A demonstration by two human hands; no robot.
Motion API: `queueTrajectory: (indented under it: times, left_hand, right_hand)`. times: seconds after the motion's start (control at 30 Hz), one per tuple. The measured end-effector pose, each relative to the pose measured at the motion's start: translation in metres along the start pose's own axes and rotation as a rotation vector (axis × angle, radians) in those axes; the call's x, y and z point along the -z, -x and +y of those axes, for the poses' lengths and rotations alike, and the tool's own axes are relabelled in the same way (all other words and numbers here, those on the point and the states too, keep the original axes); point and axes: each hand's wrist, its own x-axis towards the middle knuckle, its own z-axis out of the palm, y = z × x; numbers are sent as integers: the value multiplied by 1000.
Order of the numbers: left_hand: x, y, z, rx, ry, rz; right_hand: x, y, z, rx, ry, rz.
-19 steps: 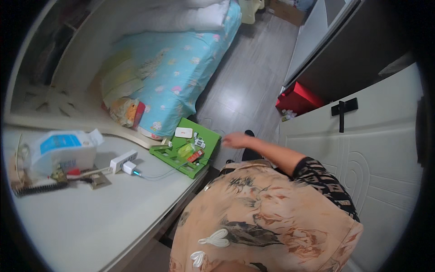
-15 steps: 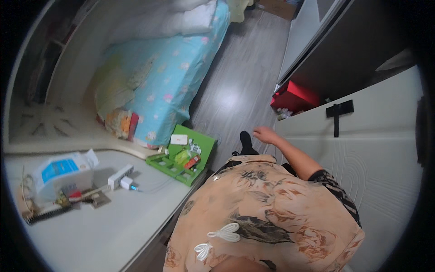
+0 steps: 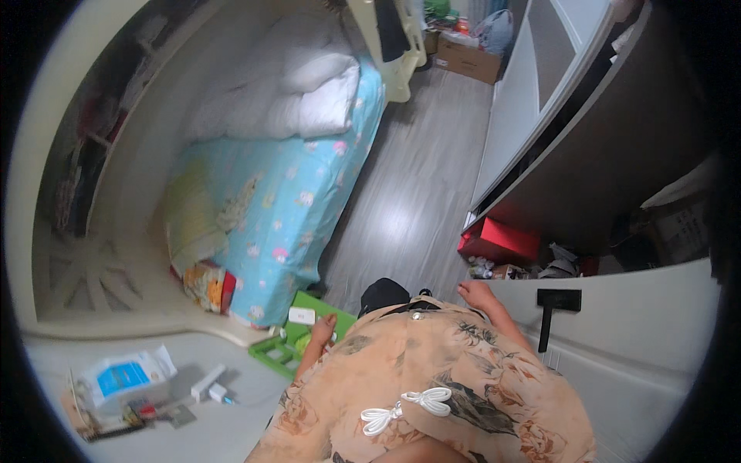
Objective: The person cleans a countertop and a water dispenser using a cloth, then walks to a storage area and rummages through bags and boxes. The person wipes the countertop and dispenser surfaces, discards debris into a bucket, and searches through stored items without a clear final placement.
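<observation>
My left hand (image 3: 323, 329) hangs low beside my body, over the edge of a green plastic holder (image 3: 281, 348). Its fingers are loosely bent and nothing shows in them; whether it touches the holder I cannot tell. A white flat box (image 3: 302, 315) lies in the holder close to that hand. On the other side, my right hand (image 3: 476, 294) is held out near the edge of a white door (image 3: 625, 309), fingers relaxed and no object visible in them. A black shoe (image 3: 384, 294) is stepping forward on the grey floor.
A bed with a blue patterned sheet (image 3: 274, 224) stands left of the grey floor (image 3: 394, 185). On the white tabletop (image 3: 255, 393) lie a wipes pack (image 3: 123, 378) and a white power strip (image 3: 207, 383). A red box (image 3: 500, 241) and a cardboard box (image 3: 468, 60) stand farther off.
The view has moved forward along the floor. My left hand has come into sight over the green holder. A foot has stepped ahead, and more of the far end shows.
</observation>
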Motion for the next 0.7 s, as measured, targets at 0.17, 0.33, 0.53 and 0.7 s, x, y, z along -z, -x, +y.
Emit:
queueTrajectory:
  times: [0.17, 0.33, 0.53, 0.7]
  left_hand:
    - [-8, -65, -2, -84, -225, -205]
    - [48, -166, 34, -16, -209, -245]
    - [175, -321, 169, -95, -131, -186]
    - [251, -413, 323, -348, -331, -38]
  right_hand:
    - [25, -51, 3, -97, 2, -50]
    - [65, -141, 9, -149, 62, -43]
    - [131, -259, -11, -222, 134, -65]
    - [180, -315, -9, -228, -227, 291]
